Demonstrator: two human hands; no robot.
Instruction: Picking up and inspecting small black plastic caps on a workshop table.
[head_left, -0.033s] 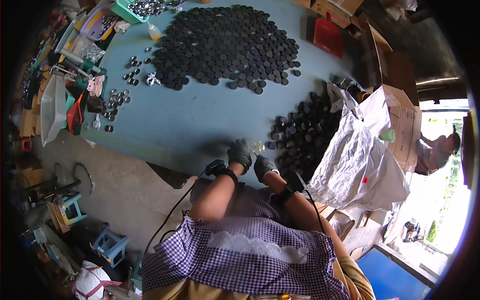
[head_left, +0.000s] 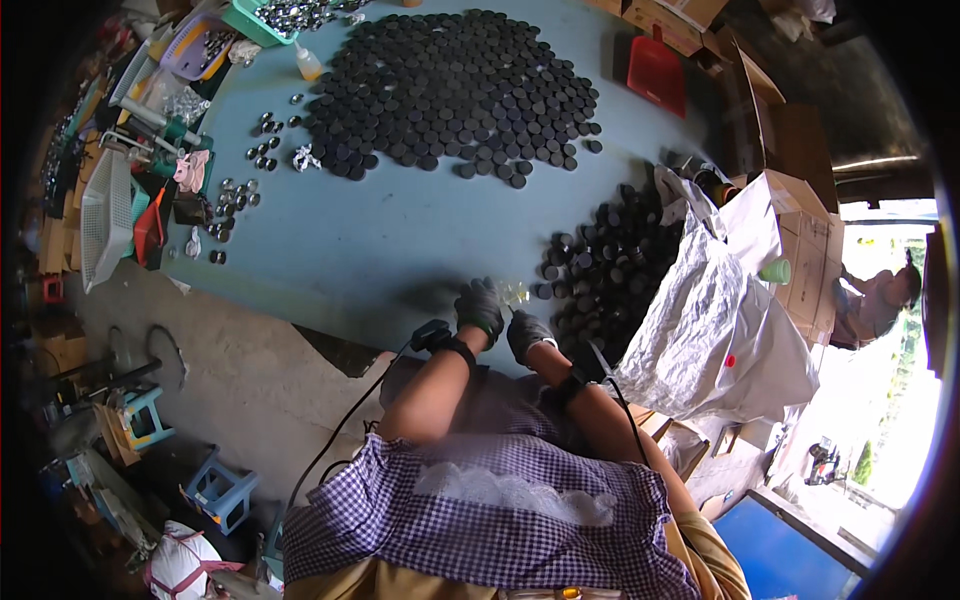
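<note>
Gloved left hand [head_left: 480,308] and right hand [head_left: 527,335] meet mid-frame, fingers pinched on a small clear piece [head_left: 514,292], probably steadying it; black caps [head_left: 600,265] within reach.

Daylight pours in from the open side at the right, blown out to white near the lower right corner. The table [head_left: 400,240] is evenly lit, with a soft shadow at its near edge. The silver bag [head_left: 700,320] glares. Fisheye bending curves the edges; the rim falls black.
</note>
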